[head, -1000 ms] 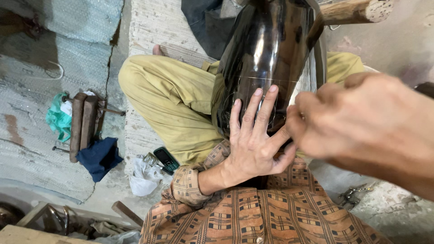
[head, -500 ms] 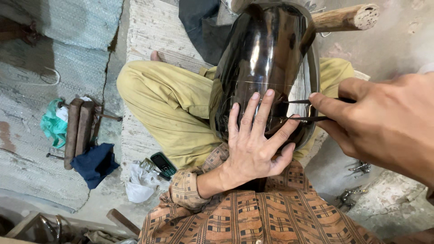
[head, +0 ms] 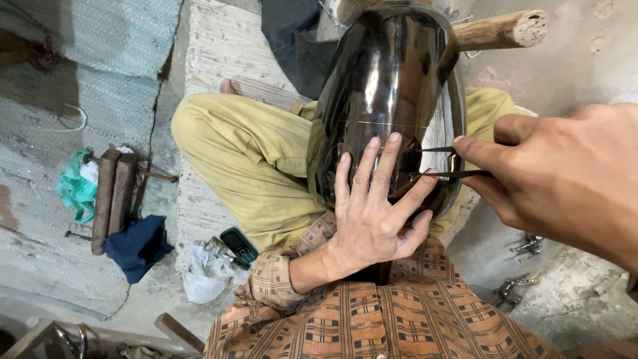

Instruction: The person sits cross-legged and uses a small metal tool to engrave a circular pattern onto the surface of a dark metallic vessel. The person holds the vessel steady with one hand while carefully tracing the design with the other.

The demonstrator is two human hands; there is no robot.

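A large glossy black vessel (head: 389,86) rests on my lap, with thin scratched lines marked on its surface. My left hand (head: 375,213) lies flat on its lower part, fingers spread. My right hand (head: 558,179) comes in from the right and pinches a thin dark two-legged metal tool (head: 445,163), like a divider. The tool's points touch the vessel just beyond my left fingertips. A wooden stick (head: 502,32) pokes out behind the vessel at the upper right.
I sit cross-legged in olive trousers (head: 246,159) on a woven mat (head: 219,60). To the left lie wooden-handled tools (head: 113,193), a green cloth (head: 74,186), a dark blue cloth (head: 136,244), a small phone (head: 239,246) and a white bag (head: 203,279). Metal bits (head: 528,244) lie at right.
My right hand has drawn back to the right and now shows the metal tool set against the vessel. The left hand stays flat on the vessel.
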